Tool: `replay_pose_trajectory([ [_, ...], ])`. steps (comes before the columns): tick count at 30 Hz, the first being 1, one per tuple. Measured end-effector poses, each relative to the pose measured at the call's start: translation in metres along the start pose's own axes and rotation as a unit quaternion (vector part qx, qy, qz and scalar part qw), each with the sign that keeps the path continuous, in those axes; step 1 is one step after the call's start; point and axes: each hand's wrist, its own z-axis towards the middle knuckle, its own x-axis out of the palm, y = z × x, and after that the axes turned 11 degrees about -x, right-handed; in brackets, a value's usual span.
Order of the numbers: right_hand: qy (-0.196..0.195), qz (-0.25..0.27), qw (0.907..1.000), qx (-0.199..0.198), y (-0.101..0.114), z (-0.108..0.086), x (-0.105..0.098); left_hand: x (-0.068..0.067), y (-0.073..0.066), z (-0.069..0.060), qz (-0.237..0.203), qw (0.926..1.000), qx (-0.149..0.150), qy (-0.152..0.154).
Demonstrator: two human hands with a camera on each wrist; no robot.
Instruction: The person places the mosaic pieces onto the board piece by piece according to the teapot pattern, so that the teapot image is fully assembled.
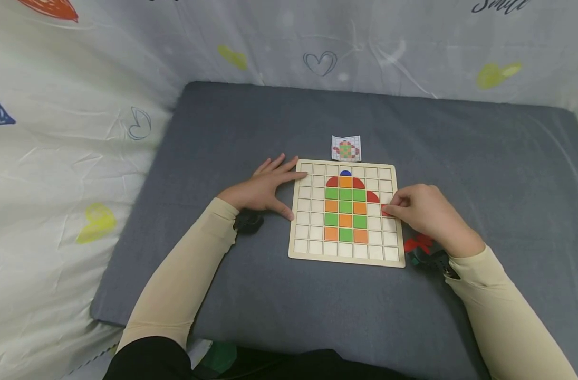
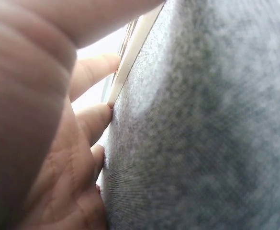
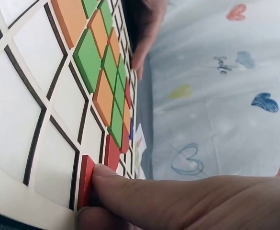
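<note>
A wooden grid board [image 1: 308, 254] lies on the grey surface, with green, orange, red and blue tiles in its middle columns. My left hand [image 1: 265, 187] has its fingers spread and touches the board's left edge; the left wrist view shows the fingertips [image 2: 104, 112] against its rim. At the right side, my right hand [image 1: 424, 214] pinches a red tile [image 3: 85, 179] between thumb and fingers, over a cell of the right-hand column. Part of this tile is hidden by the fingers. A red quarter-round tile [image 1: 372, 197] sits in a cell just left of it.
A small picture card [image 1: 346, 149] with a coloured grid pattern lies behind the board. Several loose red pieces [image 1: 418, 243] lie right of the board, partly under the right wrist. White printed cloth [image 1: 279, 47] hangs behind and to the left of the padded grey surface [image 1: 251, 121].
</note>
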Motion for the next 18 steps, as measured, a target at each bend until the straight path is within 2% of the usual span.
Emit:
replay_pose_trajectory([
  [5,0.005,-0.001,1.0,0.002,0.0,-0.001,-0.002,0.0,0.0,0.0,0.001,1.0,0.001,0.0],
  [9,0.027,-0.002,0.9996,-0.003,-0.002,-0.005,-0.007,0.001,0.0,0.0,0.003,1.0,0.001,0.001],
  [13,0.049,-0.002,0.9986,-0.019,-0.01,-0.015,-0.01,0.001,-0.002,0.0,0.002,1.0,0.0,0.002],
  [18,0.044,-0.017,0.998,-0.042,-0.024,-0.032,-0.015,0.0,-0.001,-0.002,0.003,1.0,0.0,0.001],
])
